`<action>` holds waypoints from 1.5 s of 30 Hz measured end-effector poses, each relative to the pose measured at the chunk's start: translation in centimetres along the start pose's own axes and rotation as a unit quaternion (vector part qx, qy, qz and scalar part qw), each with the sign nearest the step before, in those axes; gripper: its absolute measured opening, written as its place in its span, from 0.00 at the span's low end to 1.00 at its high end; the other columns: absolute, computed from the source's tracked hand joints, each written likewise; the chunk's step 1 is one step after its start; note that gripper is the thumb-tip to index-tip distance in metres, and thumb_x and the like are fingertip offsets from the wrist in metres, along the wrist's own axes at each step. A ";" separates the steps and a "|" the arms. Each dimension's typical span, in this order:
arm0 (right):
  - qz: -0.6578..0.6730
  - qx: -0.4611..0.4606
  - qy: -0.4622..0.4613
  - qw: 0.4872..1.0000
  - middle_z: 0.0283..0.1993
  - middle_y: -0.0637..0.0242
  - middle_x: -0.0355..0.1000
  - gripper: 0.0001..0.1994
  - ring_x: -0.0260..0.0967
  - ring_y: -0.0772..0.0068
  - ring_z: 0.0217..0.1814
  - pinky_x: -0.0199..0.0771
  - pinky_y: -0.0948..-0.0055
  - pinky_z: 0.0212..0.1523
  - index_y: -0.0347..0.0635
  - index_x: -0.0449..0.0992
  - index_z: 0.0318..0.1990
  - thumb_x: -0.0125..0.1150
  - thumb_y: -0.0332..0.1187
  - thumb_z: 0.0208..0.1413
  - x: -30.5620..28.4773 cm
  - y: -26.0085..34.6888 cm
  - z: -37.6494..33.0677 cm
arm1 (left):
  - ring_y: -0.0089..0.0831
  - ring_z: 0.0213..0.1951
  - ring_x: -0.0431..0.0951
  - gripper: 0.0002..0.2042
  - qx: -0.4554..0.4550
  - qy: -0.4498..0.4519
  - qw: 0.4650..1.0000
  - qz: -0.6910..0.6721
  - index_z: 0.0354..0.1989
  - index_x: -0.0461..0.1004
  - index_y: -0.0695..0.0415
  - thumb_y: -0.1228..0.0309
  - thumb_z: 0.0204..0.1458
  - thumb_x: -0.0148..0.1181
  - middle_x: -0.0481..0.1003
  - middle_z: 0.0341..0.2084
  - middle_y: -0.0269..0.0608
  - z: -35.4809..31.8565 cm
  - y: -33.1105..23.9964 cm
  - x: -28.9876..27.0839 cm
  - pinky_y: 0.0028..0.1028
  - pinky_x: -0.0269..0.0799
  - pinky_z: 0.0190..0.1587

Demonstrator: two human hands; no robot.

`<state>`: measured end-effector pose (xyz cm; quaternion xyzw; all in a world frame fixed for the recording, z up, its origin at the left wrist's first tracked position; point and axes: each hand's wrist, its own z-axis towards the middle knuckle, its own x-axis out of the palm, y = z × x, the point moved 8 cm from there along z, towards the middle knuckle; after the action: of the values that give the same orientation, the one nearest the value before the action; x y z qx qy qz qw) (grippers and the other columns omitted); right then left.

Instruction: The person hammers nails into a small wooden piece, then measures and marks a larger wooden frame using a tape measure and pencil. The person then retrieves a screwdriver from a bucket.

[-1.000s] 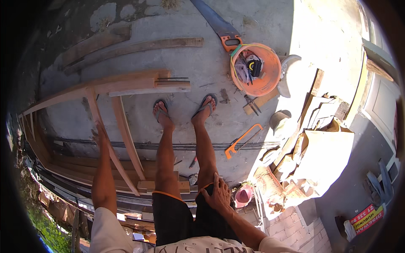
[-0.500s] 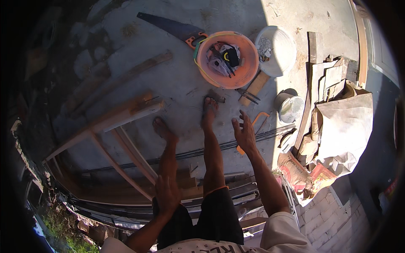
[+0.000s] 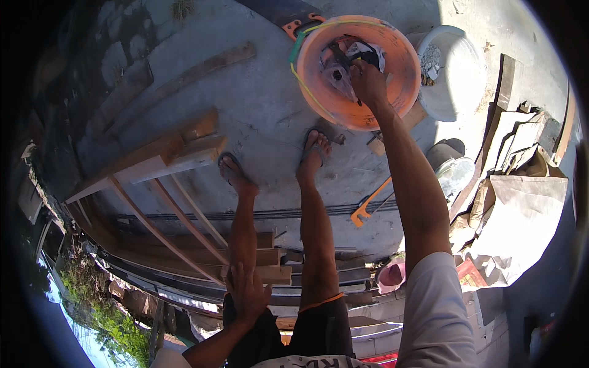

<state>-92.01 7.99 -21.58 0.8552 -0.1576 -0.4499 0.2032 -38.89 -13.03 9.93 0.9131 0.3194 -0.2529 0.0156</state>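
Observation:
My right hand (image 3: 369, 84) reaches down into an orange bucket (image 3: 399, 92) with a yellow-green handle. Its fingers are curled together at the dark tools (image 3: 335, 55) and a clear plastic bag (image 3: 338, 78) inside; what they grip, if anything, is hidden. On my left knee rests my left hand (image 3: 247, 293), fingers stretched out and holding nothing. A handsaw (image 3: 279, 11) with an orange handle lies on the ground against the bucket's left side.
An orange hacksaw (image 3: 368, 205) lies on the concrete beside my right forearm. Right of the orange bucket stands a white tub (image 3: 457, 92), partly sunlit, with a smaller pail (image 3: 452, 168) nearer. A wooden frame (image 3: 147, 162) stands at left; paper sacks (image 3: 521, 214) and boards are at right.
My right hand has moved forward from above the floor into the orange bucket, and its spread fingers have curled. The left hand stays on the knee. The whole view has shifted.

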 end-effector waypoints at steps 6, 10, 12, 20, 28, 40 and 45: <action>-0.015 0.053 0.016 0.998 0.47 0.45 0.81 0.17 0.79 0.40 0.53 0.76 0.47 0.57 0.42 0.83 0.50 0.54 0.41 0.63 3.9 -0.9 -0.6 | 0.65 0.76 0.49 0.40 -0.027 0.022 0.999 -0.003 0.69 0.65 0.62 0.50 0.53 0.67 0.55 0.74 0.66 -0.2 0.3 1.5 0.68 0.36 0.75; -0.042 0.034 0.058 0.997 0.50 0.46 0.81 0.18 0.79 0.42 0.55 0.76 0.48 0.57 0.42 0.83 0.52 0.56 0.42 0.63 7.4 -3.2 -3.1 | 0.64 0.77 0.49 0.38 -0.020 0.022 0.999 -0.025 0.68 0.67 0.61 0.47 0.55 0.64 0.55 0.74 0.64 -0.2 0.7 1.5 0.68 0.36 0.75; -0.029 0.026 0.045 0.998 0.50 0.47 0.82 0.18 0.79 0.42 0.55 0.77 0.49 0.57 0.42 0.82 0.53 0.57 0.42 0.62 7.6 -2.2 -4.2 | 0.63 0.77 0.49 0.37 -0.026 0.018 0.999 -0.030 0.67 0.67 0.61 0.48 0.54 0.64 0.55 0.74 0.64 -0.2 0.9 1.4 0.68 0.35 0.75; -0.226 -0.138 -0.208 0.942 0.59 0.58 0.75 0.19 0.75 0.50 0.59 0.77 0.46 0.53 0.43 0.77 0.57 0.64 0.35 0.59 -2.1 2.4 -0.9 | 0.62 0.77 0.48 0.36 -0.034 0.037 0.998 -0.031 0.66 0.69 0.61 0.50 0.53 0.66 0.54 0.75 0.63 -0.1 1.3 1.5 0.67 0.34 0.75; -0.457 -0.160 -0.032 0.874 0.59 0.61 0.71 0.25 0.74 0.51 0.60 0.69 0.46 0.55 0.53 0.71 0.64 0.63 0.34 0.58 3.2 0.2 2.1 | 0.61 0.77 0.48 0.36 -0.037 0.040 0.998 -0.007 0.66 0.70 0.61 0.50 0.53 0.66 0.54 0.75 0.63 -0.3 0.8 1.7 0.68 0.33 0.75; -0.402 -0.184 -0.109 0.890 0.53 0.73 0.81 0.24 0.75 0.61 0.59 0.59 0.41 0.63 0.60 0.73 0.61 0.68 0.50 0.58 -3.4 2.1 -1.6 | 0.60 0.77 0.49 0.35 -0.052 0.025 0.996 -0.061 0.66 0.70 0.60 0.53 0.52 0.68 0.55 0.75 0.61 -0.2 0.7 0.9 0.67 0.34 0.75; -0.071 -0.096 -0.202 0.972 0.52 0.56 0.79 0.29 0.78 0.57 0.55 0.74 0.55 0.54 0.43 0.70 0.64 0.72 0.44 0.61 -9.5 3.7 -7.4 | 0.64 0.77 0.49 0.36 -0.053 -0.015 0.986 -0.155 0.67 0.68 0.61 0.54 0.53 0.70 0.54 0.74 0.63 0.2 1.4 -0.6 0.66 0.41 0.74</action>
<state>-91.37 10.59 -9.24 0.7322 -0.0907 -0.6395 0.2159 -38.59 -14.53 9.86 0.8463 0.4701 -0.2487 0.0297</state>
